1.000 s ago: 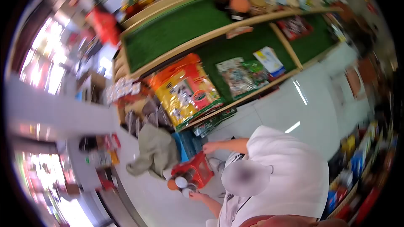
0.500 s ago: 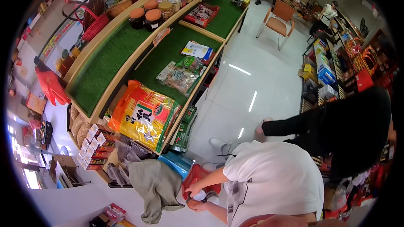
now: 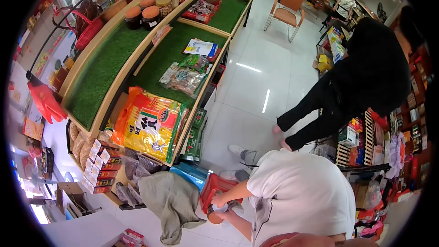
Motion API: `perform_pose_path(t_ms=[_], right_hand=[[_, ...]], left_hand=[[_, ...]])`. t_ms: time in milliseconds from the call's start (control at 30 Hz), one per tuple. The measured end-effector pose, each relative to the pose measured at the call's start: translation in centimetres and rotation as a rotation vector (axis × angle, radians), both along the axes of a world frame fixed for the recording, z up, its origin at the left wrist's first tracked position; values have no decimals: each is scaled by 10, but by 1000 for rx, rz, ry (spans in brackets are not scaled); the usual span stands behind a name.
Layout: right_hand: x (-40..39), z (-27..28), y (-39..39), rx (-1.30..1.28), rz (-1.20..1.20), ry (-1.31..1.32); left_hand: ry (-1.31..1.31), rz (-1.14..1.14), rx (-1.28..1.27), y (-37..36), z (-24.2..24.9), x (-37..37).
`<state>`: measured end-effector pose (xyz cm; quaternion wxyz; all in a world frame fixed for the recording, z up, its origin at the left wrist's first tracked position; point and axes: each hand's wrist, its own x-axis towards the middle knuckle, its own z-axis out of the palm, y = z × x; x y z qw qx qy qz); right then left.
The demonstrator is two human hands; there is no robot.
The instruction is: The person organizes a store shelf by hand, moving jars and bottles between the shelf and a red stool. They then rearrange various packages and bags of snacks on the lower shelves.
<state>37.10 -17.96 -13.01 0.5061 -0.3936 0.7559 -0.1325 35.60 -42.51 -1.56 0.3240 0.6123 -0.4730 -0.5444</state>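
Note:
Both my hands are together at a red shopping basket (image 3: 211,185) on the floor, left of my white shirt. My left hand (image 3: 225,216) is closed around a jar with an orange-brown lid (image 3: 213,218). My right hand (image 3: 219,199) reaches down over the basket, fingers bent against the same jar's far side, partly hidden. A white round lid (image 3: 221,208) shows between the hands. Beside it, partly covered by my forearm, is another jar (image 3: 236,206). A grey-green cloth (image 3: 167,201) hangs left of the basket.
A tiered green-lined shelf (image 3: 107,71) carries snack bags (image 3: 148,123), packets and lidded jars (image 3: 150,17). A blue box (image 3: 190,176) is beside the basket. A person in black (image 3: 361,73) bends at the right-hand shelves. A brown chair (image 3: 286,9) stands farther up the aisle.
My right hand has shifted slightly toward the basket, and the jar sits a little more to the right. The person in black has moved up along the right-hand shelves. The view has shifted slightly.

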Motion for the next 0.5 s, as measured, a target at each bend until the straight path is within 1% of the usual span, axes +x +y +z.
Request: perform_pose_path(t_ms=[33, 100, 200, 333, 500], right_hand=[[1, -9, 1, 9, -4, -9], [4, -19, 6, -74, -57, -46], [2, -5, 16, -132, -109, -65], [2, 29, 25, -175, -132, -78], [-2, 46, 29, -255, -142, -131]], left_hand=[[-4, -7, 0, -5, 1, 0], [-7, -26, -4, -9, 2, -3], [-11, -55, 1, -12, 0, -6], [-23, -79, 4, -12, 7, -6], [-38, -103, -2, 23, 14, -8]])
